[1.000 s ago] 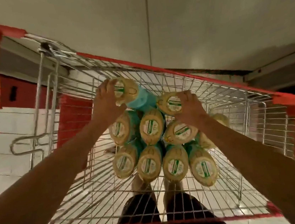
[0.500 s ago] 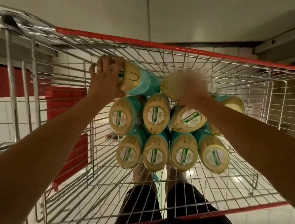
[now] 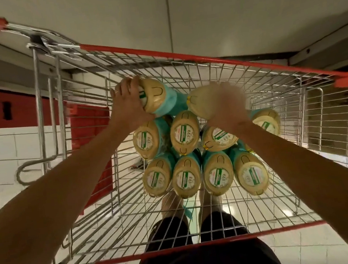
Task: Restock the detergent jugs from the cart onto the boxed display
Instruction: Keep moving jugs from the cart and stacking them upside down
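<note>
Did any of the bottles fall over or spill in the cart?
Nothing spilled that I can see. Two jugs lie tipped at the far side of the cart: the teal jug gripped by the left hand, and the blurry jug held by the right hand. The packed jugs look tidy.

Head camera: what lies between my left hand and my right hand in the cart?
In the head view, only two tilted jugs: the first jug gripped by the left hand, beside the second jug held by the blurred right hand.
</note>
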A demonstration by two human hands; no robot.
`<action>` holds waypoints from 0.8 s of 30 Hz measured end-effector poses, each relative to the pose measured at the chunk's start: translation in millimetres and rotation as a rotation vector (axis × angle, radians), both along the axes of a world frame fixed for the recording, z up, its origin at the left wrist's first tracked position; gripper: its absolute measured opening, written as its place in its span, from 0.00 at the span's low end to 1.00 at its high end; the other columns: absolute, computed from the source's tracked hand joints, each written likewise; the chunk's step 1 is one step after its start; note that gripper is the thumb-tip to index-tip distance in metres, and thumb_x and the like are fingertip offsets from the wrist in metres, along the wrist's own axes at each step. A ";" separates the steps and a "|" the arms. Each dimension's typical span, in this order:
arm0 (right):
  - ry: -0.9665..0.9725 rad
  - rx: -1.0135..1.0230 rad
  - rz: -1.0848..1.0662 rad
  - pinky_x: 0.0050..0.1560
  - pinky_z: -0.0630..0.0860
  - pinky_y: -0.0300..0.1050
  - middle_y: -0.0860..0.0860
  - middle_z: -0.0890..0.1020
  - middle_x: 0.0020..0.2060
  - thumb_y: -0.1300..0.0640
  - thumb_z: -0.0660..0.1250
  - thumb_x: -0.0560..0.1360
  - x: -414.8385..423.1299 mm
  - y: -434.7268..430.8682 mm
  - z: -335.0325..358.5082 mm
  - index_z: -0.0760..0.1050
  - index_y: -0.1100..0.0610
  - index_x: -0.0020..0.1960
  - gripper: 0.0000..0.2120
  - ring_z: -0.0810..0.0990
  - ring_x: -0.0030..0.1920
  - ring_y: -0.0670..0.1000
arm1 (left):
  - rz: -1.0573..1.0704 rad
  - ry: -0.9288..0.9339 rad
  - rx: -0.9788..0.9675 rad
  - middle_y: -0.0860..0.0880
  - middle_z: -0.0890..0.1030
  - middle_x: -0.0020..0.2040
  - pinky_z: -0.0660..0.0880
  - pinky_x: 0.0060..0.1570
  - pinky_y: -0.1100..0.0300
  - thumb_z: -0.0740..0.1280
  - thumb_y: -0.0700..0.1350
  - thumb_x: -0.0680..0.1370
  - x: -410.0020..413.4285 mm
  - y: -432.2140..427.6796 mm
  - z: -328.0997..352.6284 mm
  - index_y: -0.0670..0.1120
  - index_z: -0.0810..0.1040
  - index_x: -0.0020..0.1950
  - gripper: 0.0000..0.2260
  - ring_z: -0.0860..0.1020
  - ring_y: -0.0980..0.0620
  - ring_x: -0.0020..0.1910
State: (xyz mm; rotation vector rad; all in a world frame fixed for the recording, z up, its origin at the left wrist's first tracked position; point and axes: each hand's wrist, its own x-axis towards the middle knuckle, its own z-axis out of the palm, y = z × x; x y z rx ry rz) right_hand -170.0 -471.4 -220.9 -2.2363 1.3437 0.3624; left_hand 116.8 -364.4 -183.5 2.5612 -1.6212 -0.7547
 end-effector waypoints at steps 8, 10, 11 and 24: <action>-0.168 -0.088 -0.213 0.68 0.69 0.71 0.58 0.66 0.72 0.38 0.80 0.58 -22.4 51.9 120.3 0.58 0.51 0.81 0.58 0.66 0.70 0.66 | 0.086 0.073 -0.260 0.34 0.64 0.74 0.71 0.70 0.34 0.83 0.64 0.60 -29.8 41.8 101.6 0.44 0.60 0.81 0.58 0.67 0.31 0.73; -0.190 -0.083 -0.266 0.69 0.67 0.70 0.57 0.65 0.72 0.37 0.79 0.59 -31.2 72.4 150.3 0.57 0.50 0.81 0.58 0.65 0.71 0.65 | 0.087 0.111 -0.276 0.36 0.63 0.76 0.69 0.71 0.34 0.80 0.68 0.60 -40.4 50.5 125.0 0.49 0.58 0.81 0.57 0.65 0.32 0.75; -0.205 -0.079 -0.296 0.69 0.67 0.69 0.56 0.65 0.72 0.36 0.78 0.58 -36.6 83.2 163.5 0.56 0.49 0.81 0.58 0.65 0.71 0.65 | 0.090 0.123 -0.284 0.37 0.62 0.77 0.68 0.71 0.34 0.77 0.70 0.59 -47.0 54.8 134.4 0.51 0.57 0.81 0.57 0.64 0.33 0.76; -0.278 -0.165 -0.742 0.67 0.71 0.66 0.48 0.66 0.67 0.33 0.76 0.57 -160.4 232.3 247.2 0.55 0.43 0.80 0.57 0.65 0.66 0.55 | -0.171 0.287 -0.275 0.51 0.58 0.74 0.70 0.71 0.33 0.72 0.74 0.58 -162.1 88.8 191.2 0.61 0.53 0.81 0.56 0.64 0.37 0.76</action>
